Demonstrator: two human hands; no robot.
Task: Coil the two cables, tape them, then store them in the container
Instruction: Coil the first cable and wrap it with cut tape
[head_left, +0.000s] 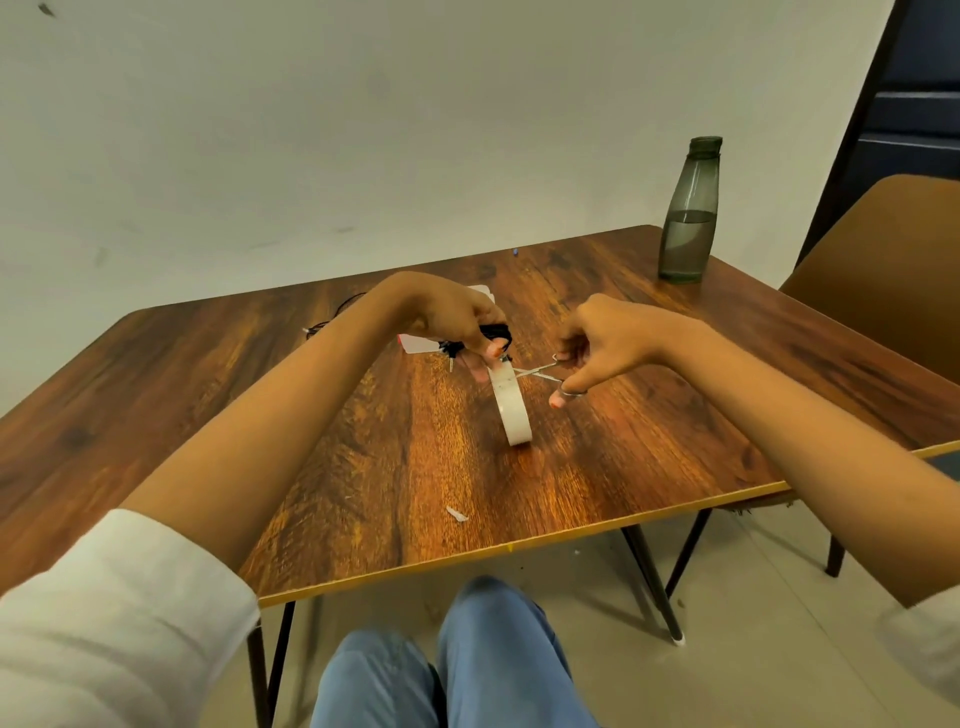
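Note:
My left hand (457, 319) grips a coiled black cable (496, 332) above the middle of the table. A strip of tape runs from the coil down to a white tape roll (511, 405) that hangs below it, its lower edge at the table. My right hand (602, 343) holds small metal scissors (540, 370), the blades open around the tape strip just under the coil. A second black cable (332, 317) lies loose on the table behind my left forearm. A white container (421, 343) sits behind my left hand, mostly hidden.
A dark translucent water bottle (690, 218) stands at the far right corner of the wooden table (363, 467). A small white scrap (457, 514) lies near the front edge. A brown chair (883, 270) stands to the right. My knees are below the front edge.

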